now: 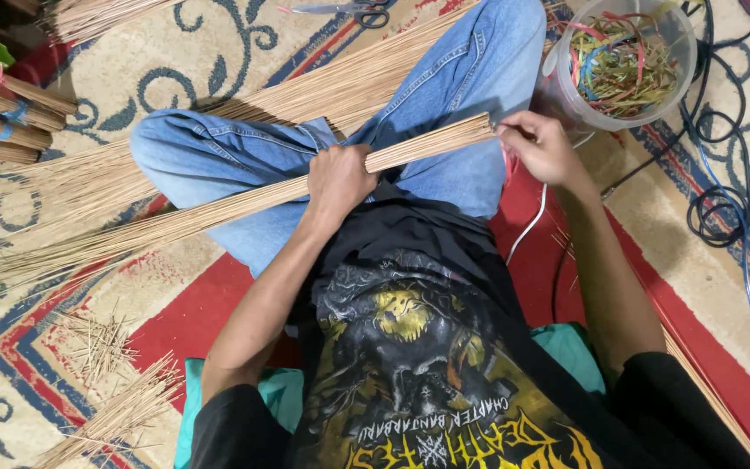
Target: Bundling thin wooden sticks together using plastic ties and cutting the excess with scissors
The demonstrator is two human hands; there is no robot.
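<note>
A long bundle of thin tan sticks (219, 208) lies across my crossed legs in blue jeans, its splayed tips reaching far left. My left hand (338, 180) is wrapped around the bundle near its thick end. My right hand (542, 146) is at the cut end of the bundle, fingers curled on the stick ends; a bit of red strip shows just below it. A second loose sheaf of sticks (340, 87) lies under my legs, angled to the upper right.
A clear plastic tub (566, 95) of coloured strips stands at upper right. Scissors (349, 10) lie at the top. Tied stick bundles (6, 122) sit at the left edge. Stick offcuts (106, 382) litter the patterned carpet at lower left. Black and blue cables (726, 200) coil at right.
</note>
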